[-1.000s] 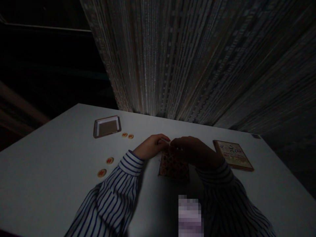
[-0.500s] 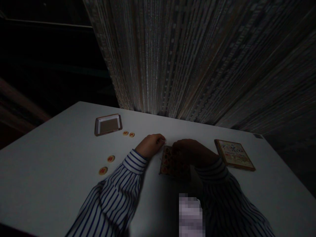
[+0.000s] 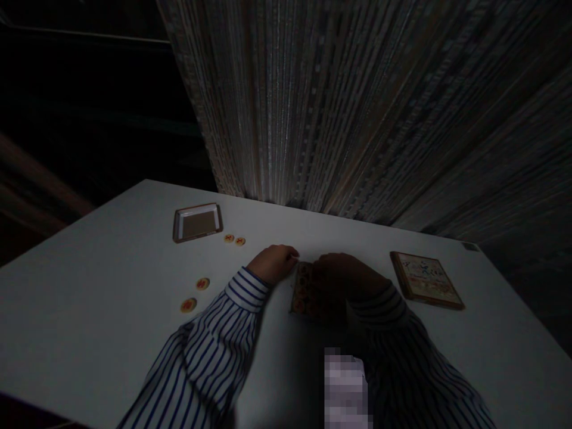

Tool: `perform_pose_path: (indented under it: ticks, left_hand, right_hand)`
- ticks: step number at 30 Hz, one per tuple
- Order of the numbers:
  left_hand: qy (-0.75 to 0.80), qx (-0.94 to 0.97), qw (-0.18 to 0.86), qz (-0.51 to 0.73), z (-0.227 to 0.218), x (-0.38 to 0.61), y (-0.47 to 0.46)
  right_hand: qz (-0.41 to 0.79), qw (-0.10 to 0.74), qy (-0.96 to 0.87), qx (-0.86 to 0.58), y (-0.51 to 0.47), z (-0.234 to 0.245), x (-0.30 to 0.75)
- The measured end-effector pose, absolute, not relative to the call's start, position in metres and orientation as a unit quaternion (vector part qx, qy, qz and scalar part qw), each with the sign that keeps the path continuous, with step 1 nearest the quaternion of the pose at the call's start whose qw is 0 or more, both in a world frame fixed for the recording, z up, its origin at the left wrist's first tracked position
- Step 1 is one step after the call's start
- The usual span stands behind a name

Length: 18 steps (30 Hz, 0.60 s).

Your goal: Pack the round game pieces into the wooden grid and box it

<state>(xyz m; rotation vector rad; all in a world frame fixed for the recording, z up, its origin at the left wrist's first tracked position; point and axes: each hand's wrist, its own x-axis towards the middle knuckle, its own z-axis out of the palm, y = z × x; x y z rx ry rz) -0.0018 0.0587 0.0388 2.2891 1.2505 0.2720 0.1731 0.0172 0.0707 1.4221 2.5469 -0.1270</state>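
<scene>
A small wooden box of round game pieces lies on the white table in front of me. My left hand rests curled at the box's upper left corner, its fingertips pinched together on something too small to make out. My right hand lies in deep shadow over the box's right half, knuckles up; its fingers are too dark to read. Both arms wear blue-striped white sleeves.
Two round pieces lie near an empty tray-like box lid at the back left. Two more discs lie to the left of my left sleeve. A printed flat board lies at the right. A ribbed curtain hangs behind the table.
My left hand has drawn back slightly from the middle to the box's left corner, and the pale thing between my hands no longer shows. My right hand has lowered onto the box.
</scene>
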Motion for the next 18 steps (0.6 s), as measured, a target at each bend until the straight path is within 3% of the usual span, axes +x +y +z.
perform_pose_path:
  ticks: [18]
  left_hand:
    - [0.461,0.84,0.267,0.101,0.042,-0.0022,0.0566]
  right_hand:
    - [-0.055,0.121,0.868,0.479,0.019,0.0631,0.1742]
